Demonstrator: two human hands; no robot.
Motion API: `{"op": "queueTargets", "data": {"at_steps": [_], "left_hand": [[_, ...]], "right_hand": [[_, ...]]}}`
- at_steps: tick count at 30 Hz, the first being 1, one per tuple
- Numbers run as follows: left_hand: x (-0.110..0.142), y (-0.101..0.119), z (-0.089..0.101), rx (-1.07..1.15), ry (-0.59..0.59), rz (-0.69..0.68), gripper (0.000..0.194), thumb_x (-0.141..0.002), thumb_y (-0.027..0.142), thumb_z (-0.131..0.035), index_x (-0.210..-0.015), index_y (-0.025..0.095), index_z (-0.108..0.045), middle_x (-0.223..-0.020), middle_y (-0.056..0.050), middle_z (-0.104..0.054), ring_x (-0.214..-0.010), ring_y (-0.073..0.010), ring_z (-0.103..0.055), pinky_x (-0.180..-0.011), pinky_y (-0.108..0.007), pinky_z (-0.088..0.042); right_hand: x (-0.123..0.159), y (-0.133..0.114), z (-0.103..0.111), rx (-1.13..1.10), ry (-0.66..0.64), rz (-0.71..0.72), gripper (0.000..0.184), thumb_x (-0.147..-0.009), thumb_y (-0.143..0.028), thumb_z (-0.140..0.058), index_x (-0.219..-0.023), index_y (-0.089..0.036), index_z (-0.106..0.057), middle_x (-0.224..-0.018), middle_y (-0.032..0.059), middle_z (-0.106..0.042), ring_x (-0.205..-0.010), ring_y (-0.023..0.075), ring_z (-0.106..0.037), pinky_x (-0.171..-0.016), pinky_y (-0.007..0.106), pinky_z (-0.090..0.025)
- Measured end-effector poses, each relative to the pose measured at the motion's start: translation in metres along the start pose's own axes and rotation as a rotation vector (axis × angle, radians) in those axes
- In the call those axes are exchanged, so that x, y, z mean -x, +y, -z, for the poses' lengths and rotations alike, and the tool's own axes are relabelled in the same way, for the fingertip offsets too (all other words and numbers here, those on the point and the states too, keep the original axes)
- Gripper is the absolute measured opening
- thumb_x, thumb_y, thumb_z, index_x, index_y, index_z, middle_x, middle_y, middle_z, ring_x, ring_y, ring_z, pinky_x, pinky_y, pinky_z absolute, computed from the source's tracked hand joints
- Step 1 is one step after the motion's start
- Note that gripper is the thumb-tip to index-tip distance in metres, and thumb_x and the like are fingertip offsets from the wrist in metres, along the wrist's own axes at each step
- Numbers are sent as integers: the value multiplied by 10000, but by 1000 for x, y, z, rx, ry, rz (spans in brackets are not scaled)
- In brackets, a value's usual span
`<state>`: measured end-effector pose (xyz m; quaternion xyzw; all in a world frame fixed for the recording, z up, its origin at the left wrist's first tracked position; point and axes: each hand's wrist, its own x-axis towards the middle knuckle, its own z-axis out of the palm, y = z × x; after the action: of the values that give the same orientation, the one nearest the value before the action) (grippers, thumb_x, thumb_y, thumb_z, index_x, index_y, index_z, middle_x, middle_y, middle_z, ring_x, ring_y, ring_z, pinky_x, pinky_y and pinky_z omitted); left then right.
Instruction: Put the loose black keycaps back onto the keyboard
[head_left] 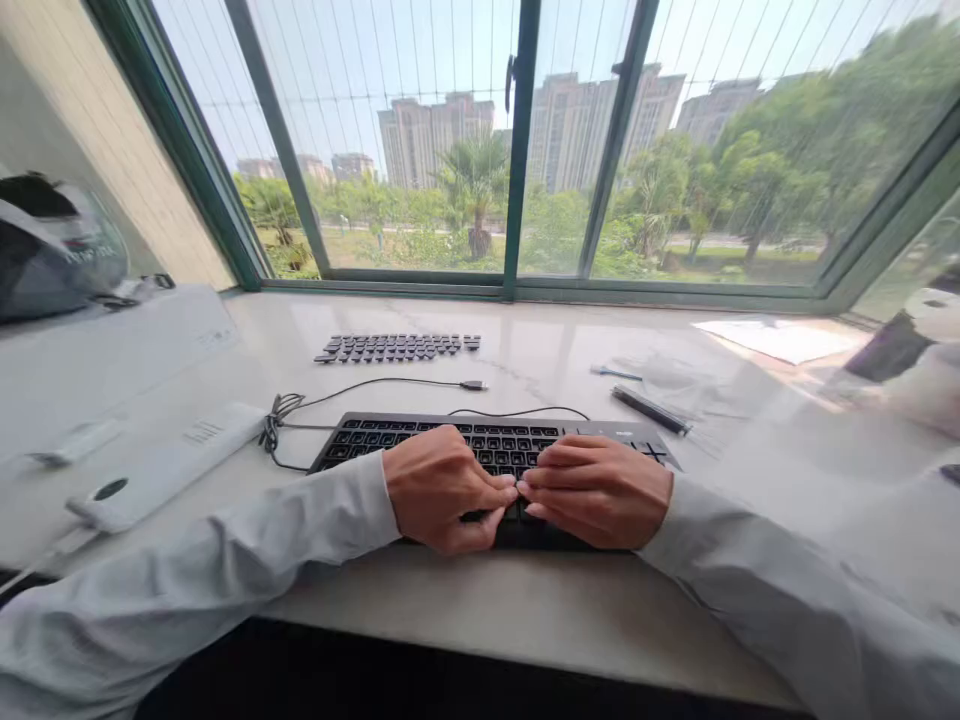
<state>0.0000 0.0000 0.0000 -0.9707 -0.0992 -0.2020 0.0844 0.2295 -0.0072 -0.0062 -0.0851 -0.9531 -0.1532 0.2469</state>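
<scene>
Left hand [448, 490] angled inward, thumb and fingers pinched narrow; right hand [604, 490] opposite, fingers bunched, tips meeting or nearly meeting the left's. Whether either grips anything cannot be determined. Black keyboard [506, 444] lies directly beneath both hands on the pale countertop [465, 595], loose keycaps [397, 347] beyond it

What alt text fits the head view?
A person's left hand and right hand are close together over a black keyboard with exposed key sockets. Loose keycaps lie in rows beyond it on a pale countertop, before a wide window.
</scene>
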Motion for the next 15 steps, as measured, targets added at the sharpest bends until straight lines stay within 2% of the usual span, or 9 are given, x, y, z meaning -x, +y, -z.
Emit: {"op": "queueTargets", "data": {"at_steps": [9, 12, 15], "left_hand": [[0, 4, -1, -32, -20, 0, 248, -793, 212, -499, -856, 198, -738, -790, -9, -754, -520, -134, -662, -356, -240, -388], [1, 1, -3, 61, 36, 38, 235, -800, 208, -519, -845, 219, -750, -856, 12, -758, -625, -124, -700, -420, -198, -454], [2, -8, 0, 88, 143, 127, 230, -806, 199, -533, -845, 226, -758, -857, 28, -757, -663, -110, -709, -487, -166, -492]], "right_hand": [[-2, -2, -4, -35, 17, 32, 188, -922, -200, -529, -786, -161, -652, -751, 40, -702, -751, 141, -601, -720, 268, -514], [0, -1, -4, -55, 84, 17, 120, -896, -194, -574, -830, -151, -664, -811, 49, -723, -756, 147, -600, -715, 279, -517], [1, 1, 1, -24, 168, -34, 95, -875, -188, -604, -930, -147, -670, -903, 49, -737, -786, 153, -601, -725, 290, -514]]}}
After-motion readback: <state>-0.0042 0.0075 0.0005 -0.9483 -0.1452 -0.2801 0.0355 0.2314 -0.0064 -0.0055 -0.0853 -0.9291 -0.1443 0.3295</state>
